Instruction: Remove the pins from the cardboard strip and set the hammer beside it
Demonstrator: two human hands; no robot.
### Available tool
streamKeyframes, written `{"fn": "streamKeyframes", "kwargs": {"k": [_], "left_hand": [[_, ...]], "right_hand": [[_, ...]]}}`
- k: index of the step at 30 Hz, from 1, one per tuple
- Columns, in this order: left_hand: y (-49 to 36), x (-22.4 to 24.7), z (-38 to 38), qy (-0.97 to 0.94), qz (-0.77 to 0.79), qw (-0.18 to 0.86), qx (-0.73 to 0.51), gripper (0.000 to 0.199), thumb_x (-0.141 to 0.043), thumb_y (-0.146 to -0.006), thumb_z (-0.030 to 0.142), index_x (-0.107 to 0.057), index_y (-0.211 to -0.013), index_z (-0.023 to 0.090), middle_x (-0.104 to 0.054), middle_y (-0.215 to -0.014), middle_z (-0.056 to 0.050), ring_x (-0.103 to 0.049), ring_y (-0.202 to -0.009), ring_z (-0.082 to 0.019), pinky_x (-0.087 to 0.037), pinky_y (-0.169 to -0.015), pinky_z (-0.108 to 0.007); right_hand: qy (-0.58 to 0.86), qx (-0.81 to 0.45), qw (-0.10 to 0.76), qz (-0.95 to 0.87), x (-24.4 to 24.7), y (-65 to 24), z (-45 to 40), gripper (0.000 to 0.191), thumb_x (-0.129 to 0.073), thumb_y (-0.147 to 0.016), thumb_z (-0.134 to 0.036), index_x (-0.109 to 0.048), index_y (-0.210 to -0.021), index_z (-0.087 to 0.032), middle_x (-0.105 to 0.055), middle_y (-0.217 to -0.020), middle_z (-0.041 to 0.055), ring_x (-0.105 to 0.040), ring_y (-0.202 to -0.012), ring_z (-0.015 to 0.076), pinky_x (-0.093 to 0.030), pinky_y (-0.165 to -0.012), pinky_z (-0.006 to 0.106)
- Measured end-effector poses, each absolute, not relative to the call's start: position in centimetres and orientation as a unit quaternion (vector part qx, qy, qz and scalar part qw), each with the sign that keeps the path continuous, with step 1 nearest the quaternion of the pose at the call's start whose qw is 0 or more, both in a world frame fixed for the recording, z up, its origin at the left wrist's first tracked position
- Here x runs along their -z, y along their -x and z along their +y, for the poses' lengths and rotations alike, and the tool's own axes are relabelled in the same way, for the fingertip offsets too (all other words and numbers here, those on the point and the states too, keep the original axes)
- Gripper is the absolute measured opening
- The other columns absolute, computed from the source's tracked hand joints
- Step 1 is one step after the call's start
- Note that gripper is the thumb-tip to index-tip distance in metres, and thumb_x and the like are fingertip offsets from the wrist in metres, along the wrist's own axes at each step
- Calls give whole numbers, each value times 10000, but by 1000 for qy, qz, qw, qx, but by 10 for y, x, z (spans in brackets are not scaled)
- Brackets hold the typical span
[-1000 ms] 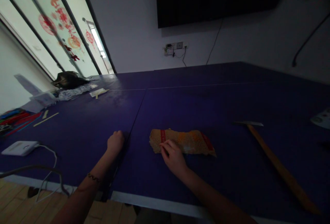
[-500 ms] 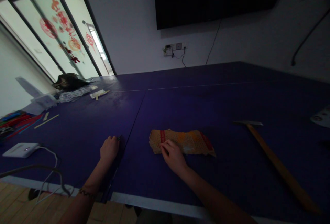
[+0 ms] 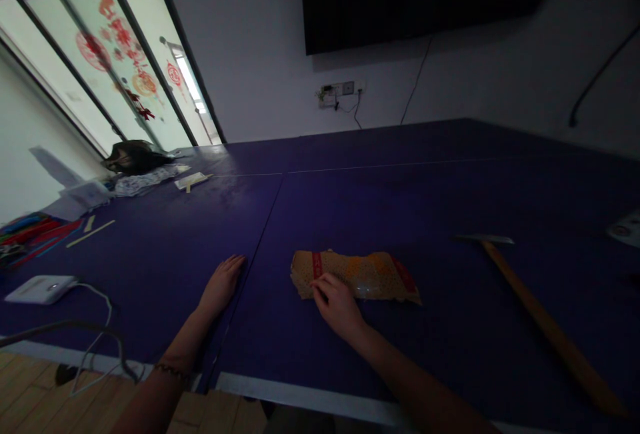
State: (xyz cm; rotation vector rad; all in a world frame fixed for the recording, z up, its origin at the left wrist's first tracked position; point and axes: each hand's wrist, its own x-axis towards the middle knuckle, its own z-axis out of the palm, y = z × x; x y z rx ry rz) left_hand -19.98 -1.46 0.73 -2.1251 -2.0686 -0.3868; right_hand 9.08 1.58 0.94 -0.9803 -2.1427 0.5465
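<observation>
A flattened brown paper bag (image 3: 370, 277) with red bands and orange print lies on the purple table (image 3: 350, 207) in front of me. My right hand (image 3: 337, 301) is at the bag's left part, its thumb and fingers pinched together on the paper. To the left of the bag, my left hand (image 3: 223, 284) rests on the tabletop beside the seam, fingers stretched out and palm down. Whatever may lie under that palm is hidden. A hammer (image 3: 545, 324) with a wooden handle lies to the right of the bag, apart from both hands.
At the left are a white power bank (image 3: 40, 289) with a cable, red and blue items (image 3: 43, 234) and thin strips. Farther back lie a dark bag (image 3: 133, 156) and a small white pad (image 3: 193, 181). A screen (image 3: 420, 1) hangs on the wall.
My left hand has gone from curled fingers to stretched ones and shifted slightly right. The small dark thing at its fingertips is no longer visible. My right hand stays at the bag.
</observation>
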Motion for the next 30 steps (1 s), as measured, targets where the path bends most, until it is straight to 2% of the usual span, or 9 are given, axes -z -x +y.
{"fn": "streamKeyframes", "kwargs": {"k": [6,14,30], "left_hand": [[200,-5,-18,675,-715,65,172,415,-269,-850,322,-603,-977,111,-594,-1023,-120,-561,-946,-214,-451,-847,-333],[200,-6,-24,664,-712,69,216,366,-322,-836,350,-625,-885,150,-601,-875,-86,-581,-832,-196,-469,-778,-315],[198,-8,-23,658,-711,50,242,349,-349,-822,386,-604,-875,153,-599,-919,-90,-576,-859,-201,-463,-791,-326]], "right_hand": [[376,-213,350,-831,-12,-92,15,206,-430,-798,-92,-625,-793,-159,-590,-782,51,-577,-734,149,-456,-701,258],[373,-213,346,-834,-11,-92,15,209,-423,-807,-101,-622,-796,-164,-588,-778,47,-574,-731,145,-460,-690,250],[379,-206,344,-834,-8,-92,16,203,-426,-806,-110,-620,-796,-169,-590,-794,50,-573,-743,152,-457,-715,267]]}}
